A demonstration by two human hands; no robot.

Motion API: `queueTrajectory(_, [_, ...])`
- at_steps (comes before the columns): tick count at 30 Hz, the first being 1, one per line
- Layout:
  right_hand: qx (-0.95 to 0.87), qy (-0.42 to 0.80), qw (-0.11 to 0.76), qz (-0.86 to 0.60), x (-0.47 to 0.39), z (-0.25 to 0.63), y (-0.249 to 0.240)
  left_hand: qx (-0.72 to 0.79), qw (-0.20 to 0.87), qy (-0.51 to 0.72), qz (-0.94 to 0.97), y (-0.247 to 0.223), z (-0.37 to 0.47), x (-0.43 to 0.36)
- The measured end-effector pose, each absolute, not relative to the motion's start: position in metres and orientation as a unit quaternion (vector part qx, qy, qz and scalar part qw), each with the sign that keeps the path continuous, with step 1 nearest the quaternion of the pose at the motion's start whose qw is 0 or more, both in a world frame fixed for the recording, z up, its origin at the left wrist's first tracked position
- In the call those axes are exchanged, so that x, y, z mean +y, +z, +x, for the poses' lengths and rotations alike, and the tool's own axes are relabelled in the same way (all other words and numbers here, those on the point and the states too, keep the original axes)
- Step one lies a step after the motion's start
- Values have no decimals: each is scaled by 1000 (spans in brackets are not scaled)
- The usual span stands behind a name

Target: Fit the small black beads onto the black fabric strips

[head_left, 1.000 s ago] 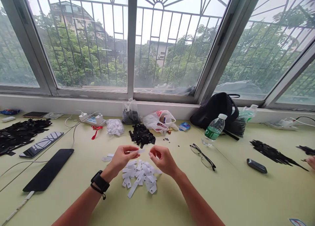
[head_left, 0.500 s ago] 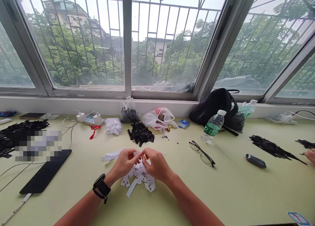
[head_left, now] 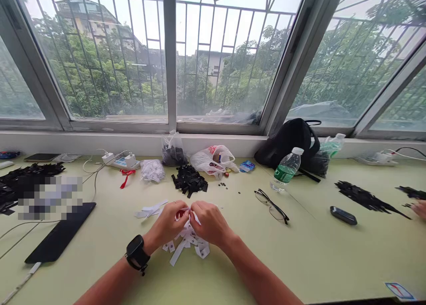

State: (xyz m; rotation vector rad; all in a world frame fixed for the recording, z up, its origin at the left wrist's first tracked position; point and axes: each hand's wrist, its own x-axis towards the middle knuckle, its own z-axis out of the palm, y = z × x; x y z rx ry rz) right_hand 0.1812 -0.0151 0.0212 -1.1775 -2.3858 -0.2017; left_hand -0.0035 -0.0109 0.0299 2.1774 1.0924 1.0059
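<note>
My left hand (head_left: 172,223), with a black watch on its wrist, is closed in a pinch. Its fingertips meet those of my right hand (head_left: 211,220), which is closed too. Between them is a small white strip, mostly hidden by the fingers. Under and just in front of both hands lies a loose pile of white strips (head_left: 179,252), several with small dark marks near their ends. More plain white strips (head_left: 149,210) lie left of my left hand.
Behind the hands lie black strips (head_left: 189,181), a bag of white pieces (head_left: 152,170) and a white plastic bag (head_left: 213,161). Glasses (head_left: 272,206), a water bottle (head_left: 288,170) and a black case (head_left: 343,215) are to the right. Another person's hand (head_left: 420,208) shows at the right edge.
The fingers of both hands have drawn closer together and curled in more, covering the small white piece seen before at the left fingertips. The other person's hand has shifted slightly.
</note>
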Motion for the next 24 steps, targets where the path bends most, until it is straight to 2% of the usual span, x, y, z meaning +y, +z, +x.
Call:
queueTrajectory(12, [-872,-57,232,-428,-15,183,22,378,224,361,822,36,-4,-15])
queueTrajectory(19, [-878,-110,202,-420,-14,179,17,404,202,342,824,31,-3,-14])
queueTrajectory(24, [-888,-124,178,-406,-15,177,13,400,229,336,821,27,-2,-13])
